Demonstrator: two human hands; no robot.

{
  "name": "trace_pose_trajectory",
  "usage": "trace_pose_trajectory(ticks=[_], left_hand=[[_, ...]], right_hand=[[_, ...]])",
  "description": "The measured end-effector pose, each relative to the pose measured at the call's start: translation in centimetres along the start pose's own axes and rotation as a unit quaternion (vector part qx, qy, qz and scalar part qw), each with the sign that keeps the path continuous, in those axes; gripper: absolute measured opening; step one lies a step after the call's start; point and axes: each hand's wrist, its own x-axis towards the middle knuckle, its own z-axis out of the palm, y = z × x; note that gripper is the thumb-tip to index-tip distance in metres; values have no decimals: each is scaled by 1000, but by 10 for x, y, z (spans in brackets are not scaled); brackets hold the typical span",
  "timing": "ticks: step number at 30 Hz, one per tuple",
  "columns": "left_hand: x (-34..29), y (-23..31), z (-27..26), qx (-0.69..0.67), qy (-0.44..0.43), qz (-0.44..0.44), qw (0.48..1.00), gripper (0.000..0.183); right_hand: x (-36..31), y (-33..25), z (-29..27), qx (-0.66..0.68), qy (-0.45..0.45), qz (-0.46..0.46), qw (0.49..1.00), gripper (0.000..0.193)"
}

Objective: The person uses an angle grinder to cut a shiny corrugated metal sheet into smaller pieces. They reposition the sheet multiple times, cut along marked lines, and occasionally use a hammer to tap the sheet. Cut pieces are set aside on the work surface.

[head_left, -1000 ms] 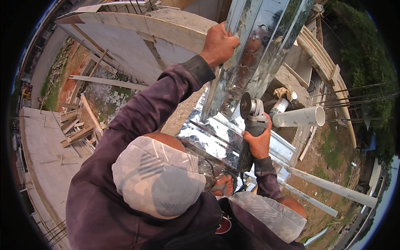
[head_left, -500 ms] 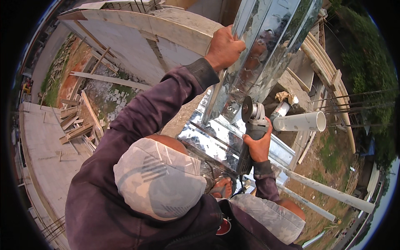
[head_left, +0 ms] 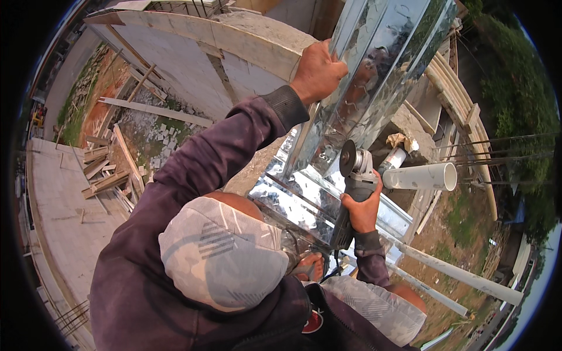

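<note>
My left hand (head_left: 319, 71) is closed around the left edge of a long, shiny ribbed metal sheet (head_left: 374, 76), which rises away from me. Below and to the right, my right hand (head_left: 364, 206) grips an angle grinder (head_left: 358, 181) by its body. The grinder's dark disc (head_left: 348, 157) faces the sheet's near end, close to its surface; I cannot tell whether they touch. More ribbed metal decking (head_left: 293, 202) lies flat beneath, between my legs. The grinder's lower end and cord are partly hidden by my knee and sleeve.
A white plastic pipe (head_left: 422, 176) sticks out to the right of the grinder. Wooden formwork (head_left: 246, 44) edges a wall at the far left. Loose timber (head_left: 108, 181) is piled lower down at the left. Thin steel bars (head_left: 503, 155) project at the right, above a drop.
The raised metal sheet and my left hand have shifted slightly. The grinder has dropped a little lower in view, still in my right hand.
</note>
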Motion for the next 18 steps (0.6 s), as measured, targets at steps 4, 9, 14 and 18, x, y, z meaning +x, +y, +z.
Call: trace_pose_trajectory(ticks=[4,9,14,18], left_hand=[[0,1,1,-36,-2,4,999,13],[-1,1,0,-16,-11,-4,1000,13],[-1,4,0,-51,-7,-19,998,13],[-3,8,-1,-41,-14,-15,999,11]], right_hand=[[-1,-4,1,-14,2,-11,1000,92],[-3,-5,2,-1,1,-8,1000,92],[-3,-5,3,3,3,-21,1000,92],[-4,-6,4,-4,9,-11,1000,92]])
